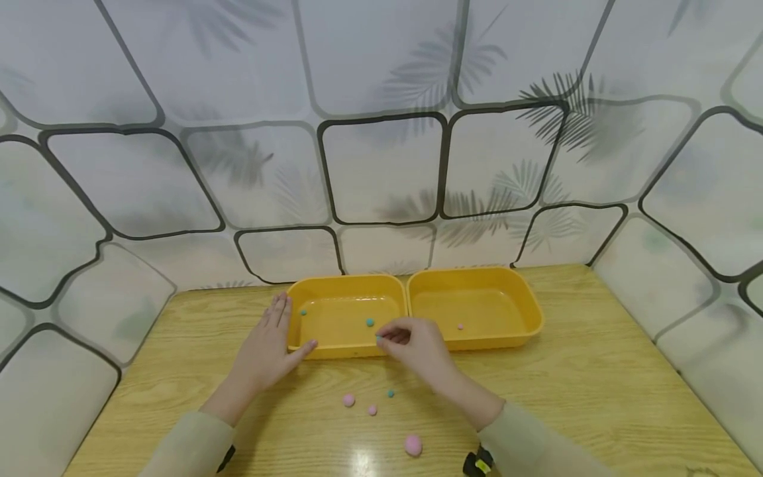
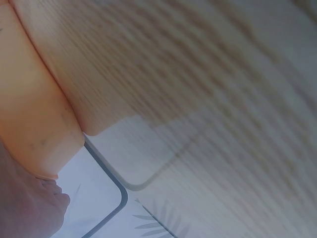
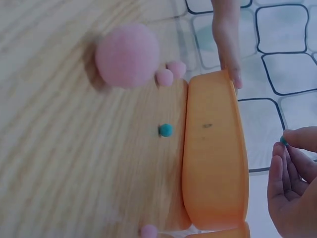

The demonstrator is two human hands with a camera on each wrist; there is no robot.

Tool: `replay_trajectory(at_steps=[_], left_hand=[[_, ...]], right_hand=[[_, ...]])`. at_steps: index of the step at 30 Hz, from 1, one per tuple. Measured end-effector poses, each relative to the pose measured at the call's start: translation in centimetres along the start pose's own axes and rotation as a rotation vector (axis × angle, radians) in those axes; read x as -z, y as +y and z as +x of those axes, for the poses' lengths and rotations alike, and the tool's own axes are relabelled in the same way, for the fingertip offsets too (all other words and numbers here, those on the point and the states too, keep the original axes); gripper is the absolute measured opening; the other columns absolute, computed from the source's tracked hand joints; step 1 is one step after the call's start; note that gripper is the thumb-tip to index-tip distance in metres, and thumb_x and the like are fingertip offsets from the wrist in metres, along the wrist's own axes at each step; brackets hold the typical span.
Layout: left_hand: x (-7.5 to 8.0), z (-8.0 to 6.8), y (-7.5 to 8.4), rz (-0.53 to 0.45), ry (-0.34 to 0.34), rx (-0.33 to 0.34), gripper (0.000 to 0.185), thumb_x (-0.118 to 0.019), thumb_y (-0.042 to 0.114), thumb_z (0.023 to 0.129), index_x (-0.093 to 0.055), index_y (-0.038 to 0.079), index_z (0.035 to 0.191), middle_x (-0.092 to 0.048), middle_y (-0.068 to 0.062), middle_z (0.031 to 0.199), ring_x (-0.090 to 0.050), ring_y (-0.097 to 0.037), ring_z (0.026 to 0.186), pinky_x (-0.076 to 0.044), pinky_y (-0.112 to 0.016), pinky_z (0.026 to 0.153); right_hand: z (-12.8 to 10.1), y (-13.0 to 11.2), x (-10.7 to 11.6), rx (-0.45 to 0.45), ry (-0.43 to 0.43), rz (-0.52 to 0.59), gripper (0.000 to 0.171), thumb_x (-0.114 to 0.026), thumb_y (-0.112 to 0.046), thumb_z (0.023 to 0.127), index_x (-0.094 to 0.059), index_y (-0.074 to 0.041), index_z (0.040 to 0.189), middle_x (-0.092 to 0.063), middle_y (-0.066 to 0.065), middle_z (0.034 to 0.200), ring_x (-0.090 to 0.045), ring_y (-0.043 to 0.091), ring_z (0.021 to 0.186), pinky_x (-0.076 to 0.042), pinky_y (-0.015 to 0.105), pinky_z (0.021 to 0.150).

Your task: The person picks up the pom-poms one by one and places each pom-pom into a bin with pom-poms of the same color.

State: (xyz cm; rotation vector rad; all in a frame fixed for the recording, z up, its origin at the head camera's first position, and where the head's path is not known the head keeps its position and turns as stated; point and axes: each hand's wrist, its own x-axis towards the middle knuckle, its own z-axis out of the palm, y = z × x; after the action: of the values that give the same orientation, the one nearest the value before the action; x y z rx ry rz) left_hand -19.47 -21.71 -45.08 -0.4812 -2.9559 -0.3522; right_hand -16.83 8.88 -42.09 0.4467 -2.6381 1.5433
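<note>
Two yellow trays stand side by side at the back of the wooden table [image 1: 596,384]. My left hand [image 1: 275,336] lies flat with straight fingers against the left front corner of the left tray [image 1: 340,349] [image 2: 34,114] [image 3: 213,148]. My right hand [image 1: 386,338] [image 3: 290,148] pinches a tiny teal ball [image 1: 379,338] [image 3: 284,140] over that tray's front rim. Two teal balls [image 1: 370,322] lie inside the left tray. The right tray [image 1: 495,341] holds one small pink ball [image 1: 460,326].
On the table in front of the trays lie two small pink balls [image 1: 348,399], a teal ball [image 1: 390,393] [image 3: 165,130] and a bigger pink pom-pom [image 1: 413,444] [image 3: 127,55]. A patterned wall panel [image 1: 381,165] encloses the table on three sides.
</note>
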Motion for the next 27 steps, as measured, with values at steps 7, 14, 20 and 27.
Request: replay_trajectory(at_steps=[7, 14, 20, 27], left_hand=[[0.1, 0.0, 0.1, -0.008, -0.009, 0.006, 0.100, -0.058, 0.056, 0.104, -0.018, -0.015, 0.163, -0.016, -0.032, 0.173, -0.018, -0.048, 0.162, -0.024, -0.059, 0.132], [0.3, -0.1, 0.2, -0.011, -0.008, 0.006, 0.100, -0.058, 0.056, 0.104, -0.019, -0.016, 0.162, -0.017, -0.033, 0.173, -0.018, -0.049, 0.162, -0.024, -0.059, 0.132], [0.6, -0.1, 0.4, -0.017, -0.012, 0.008, 0.100, -0.059, 0.055, 0.104, -0.019, -0.016, 0.162, -0.017, -0.033, 0.173, -0.019, -0.050, 0.162, -0.024, -0.059, 0.132], [0.4, -0.1, 0.2, -0.016, -0.010, 0.006, 0.101, -0.059, 0.056, 0.104, -0.019, -0.016, 0.162, -0.018, -0.033, 0.172, -0.019, -0.049, 0.162, -0.024, -0.059, 0.132]], right_hand=[[1.4, -0.3, 0.1, 0.009, -0.001, -0.018, 0.005, -0.081, -0.009, 0.094, -0.083, -0.010, 0.098, -0.080, 0.002, 0.090, -0.068, 0.009, 0.077, -0.057, 0.019, 0.068], [3.1, -0.1, 0.0, -0.002, 0.006, -0.047, 0.005, -0.081, -0.013, 0.095, -0.083, -0.011, 0.098, -0.080, 0.001, 0.090, -0.068, 0.009, 0.077, -0.056, 0.020, 0.068], [4.6, 0.3, 0.1, -0.023, 0.040, -0.068, 0.006, -0.083, -0.012, 0.093, -0.084, -0.011, 0.099, -0.081, 0.004, 0.093, -0.072, 0.014, 0.080, -0.059, 0.023, 0.069], [6.3, 0.9, 0.1, -0.038, 0.048, -0.104, 0.007, -0.082, -0.014, 0.094, -0.084, -0.010, 0.100, -0.081, 0.006, 0.095, -0.074, 0.019, 0.084, -0.062, 0.031, 0.075]])
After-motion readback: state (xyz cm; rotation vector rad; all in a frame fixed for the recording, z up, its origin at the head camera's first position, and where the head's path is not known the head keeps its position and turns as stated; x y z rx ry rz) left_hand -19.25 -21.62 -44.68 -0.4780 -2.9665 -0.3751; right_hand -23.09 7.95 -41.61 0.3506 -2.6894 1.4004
